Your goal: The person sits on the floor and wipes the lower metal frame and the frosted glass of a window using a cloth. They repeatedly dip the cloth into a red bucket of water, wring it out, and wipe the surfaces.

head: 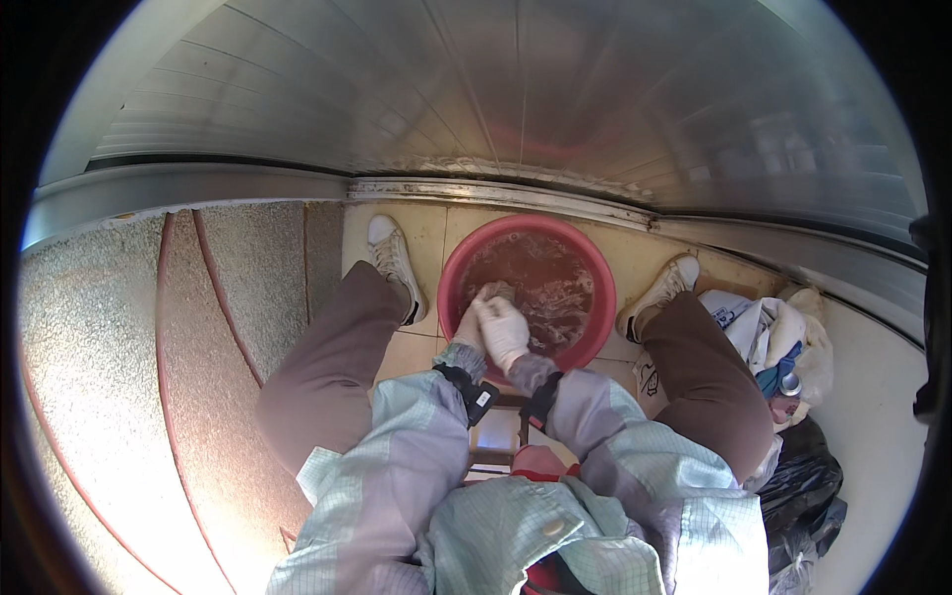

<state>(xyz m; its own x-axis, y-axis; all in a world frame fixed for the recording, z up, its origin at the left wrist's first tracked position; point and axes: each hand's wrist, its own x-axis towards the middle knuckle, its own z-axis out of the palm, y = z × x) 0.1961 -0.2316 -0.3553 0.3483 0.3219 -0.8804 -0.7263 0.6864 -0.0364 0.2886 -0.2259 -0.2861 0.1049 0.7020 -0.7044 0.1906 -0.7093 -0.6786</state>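
Observation:
A round red plastic basin [611, 297] stands on the tiled floor between my feet, with murky, rippling water [554, 312] in it. Over its left half my two hands are pressed together. My right hand [503, 327], in a pale glove, is closed and lies against my left hand [468, 327], which it partly covers. A small greyish, wet-looking thing [498, 290] shows at the fingertips; what it is cannot be told. Which hand grips it is hidden. Dark bands with small devices sit around both wrists.
Metal shutter panels [513, 97] rise beyond the basin above a floor track [498, 195]. White sneakers [387, 249] are on both sides of it. Plastic bags [770, 327] with a can and a black bag [799, 476] lie at the right. Speckled stone flooring [97, 320] is at the left.

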